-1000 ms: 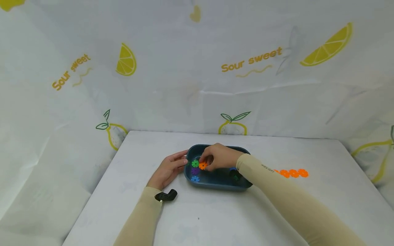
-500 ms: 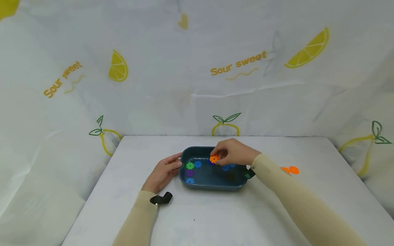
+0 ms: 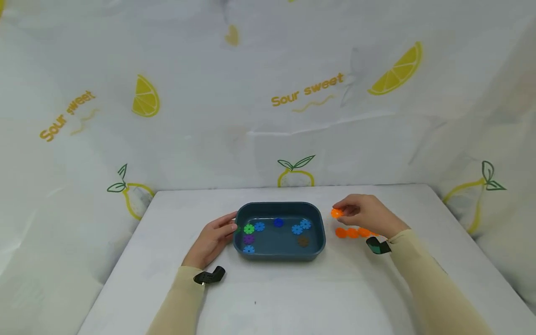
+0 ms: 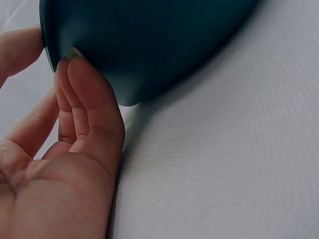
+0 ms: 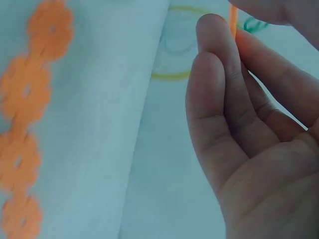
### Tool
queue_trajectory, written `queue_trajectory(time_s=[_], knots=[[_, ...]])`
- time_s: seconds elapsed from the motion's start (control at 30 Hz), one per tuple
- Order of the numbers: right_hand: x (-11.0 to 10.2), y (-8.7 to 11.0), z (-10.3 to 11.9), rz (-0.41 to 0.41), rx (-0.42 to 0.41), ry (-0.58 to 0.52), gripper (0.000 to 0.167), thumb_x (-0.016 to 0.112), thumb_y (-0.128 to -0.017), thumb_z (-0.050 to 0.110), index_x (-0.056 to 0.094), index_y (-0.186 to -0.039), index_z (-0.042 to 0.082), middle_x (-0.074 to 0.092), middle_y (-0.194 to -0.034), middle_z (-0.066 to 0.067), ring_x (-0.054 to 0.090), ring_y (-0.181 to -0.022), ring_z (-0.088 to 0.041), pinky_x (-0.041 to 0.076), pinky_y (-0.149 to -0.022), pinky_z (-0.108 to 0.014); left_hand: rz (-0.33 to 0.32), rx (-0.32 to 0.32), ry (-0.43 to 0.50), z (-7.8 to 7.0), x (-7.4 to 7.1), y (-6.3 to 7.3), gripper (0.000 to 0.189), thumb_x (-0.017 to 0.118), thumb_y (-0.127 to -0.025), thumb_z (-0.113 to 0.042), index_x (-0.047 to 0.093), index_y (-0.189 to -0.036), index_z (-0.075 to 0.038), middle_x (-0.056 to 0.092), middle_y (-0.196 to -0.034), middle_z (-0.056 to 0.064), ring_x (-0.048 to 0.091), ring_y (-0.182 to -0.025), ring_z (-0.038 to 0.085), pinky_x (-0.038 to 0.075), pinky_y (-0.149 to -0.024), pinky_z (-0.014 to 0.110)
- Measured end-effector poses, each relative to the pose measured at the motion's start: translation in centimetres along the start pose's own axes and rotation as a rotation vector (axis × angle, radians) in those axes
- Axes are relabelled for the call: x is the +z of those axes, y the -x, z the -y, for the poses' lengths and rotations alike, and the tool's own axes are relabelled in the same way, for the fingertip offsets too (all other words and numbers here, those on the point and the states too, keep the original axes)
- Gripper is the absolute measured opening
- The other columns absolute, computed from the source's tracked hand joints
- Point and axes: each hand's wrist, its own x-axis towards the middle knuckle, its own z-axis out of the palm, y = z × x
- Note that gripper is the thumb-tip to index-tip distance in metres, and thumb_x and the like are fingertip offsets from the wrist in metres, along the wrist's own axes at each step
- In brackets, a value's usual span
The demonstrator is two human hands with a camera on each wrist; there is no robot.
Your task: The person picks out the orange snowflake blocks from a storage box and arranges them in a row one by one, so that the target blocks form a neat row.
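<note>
In the head view, my right hand [image 3: 370, 215] pinches an orange snowflake building disc [image 3: 336, 213] between thumb and fingers, above the table right of the tray. In the right wrist view only the disc's thin edge [image 5: 233, 21] shows between the fingertips. A row of orange discs [image 3: 352, 233] lies flat just below this hand. My left hand [image 3: 211, 242] rests against the left end of a dark blue tray [image 3: 278, 257]. In the left wrist view, its fingers [image 4: 94, 94] touch the tray's outer wall, barely bent.
Inside the tray lie a green disc [image 3: 249, 228], a purple disc [image 3: 249, 239], a dark blue disc [image 3: 278, 223], a brown disc [image 3: 303, 240] and several light blue discs [image 3: 259, 226]. A lemon-print cloth [image 3: 234, 158] hangs behind the white table [image 3: 293, 298].
My right hand has lifted the orange disc out of the tray and carried it right, over to the orange row. The left hand stays at the tray; the head view has shifted.
</note>
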Motion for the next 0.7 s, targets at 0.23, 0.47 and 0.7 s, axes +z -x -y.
queue_trajectory(time_s=[0.23,0.47,0.7], knots=[[-1.5,3.8,-4.3,-0.099,0.119,0.045,0.038,0.082,-0.097,0.039,0.077,-0.13,0.019,0.076,-0.117,-0.001,0.068,-0.108,-0.019,0.056,-0.086,-0.023,0.01,-0.007,-0.015,-0.1,0.0,0.2,0.059,0.073,-0.105,-0.02,0.053,-0.159,-0.012,0.057,-0.158,0.014,0.059,-0.134,0.02,0.056,-0.107,0.027],[-2.8,6.2,-7.9,-0.145,0.197,0.103,0.048,0.082,-0.096,0.046,0.077,-0.134,0.017,0.078,-0.12,-0.004,0.069,-0.107,-0.018,0.055,-0.083,-0.027,-0.006,-0.011,-0.006,-0.3,0.2,0.3,0.059,0.073,-0.104,-0.018,0.053,-0.159,-0.011,0.058,-0.159,0.013,0.061,-0.132,0.019,0.057,-0.105,0.027],[-3.6,7.1,-9.8,-0.163,0.218,0.129,0.05,0.081,-0.096,0.046,0.076,-0.133,0.013,0.08,-0.116,-0.007,0.071,-0.108,-0.027,0.055,-0.082,-0.031,-0.006,-0.01,-0.007,-0.1,0.3,0.4,0.059,0.071,-0.106,-0.016,0.051,-0.16,-0.009,0.058,-0.159,0.012,0.062,-0.13,0.017,0.056,-0.105,0.027]])
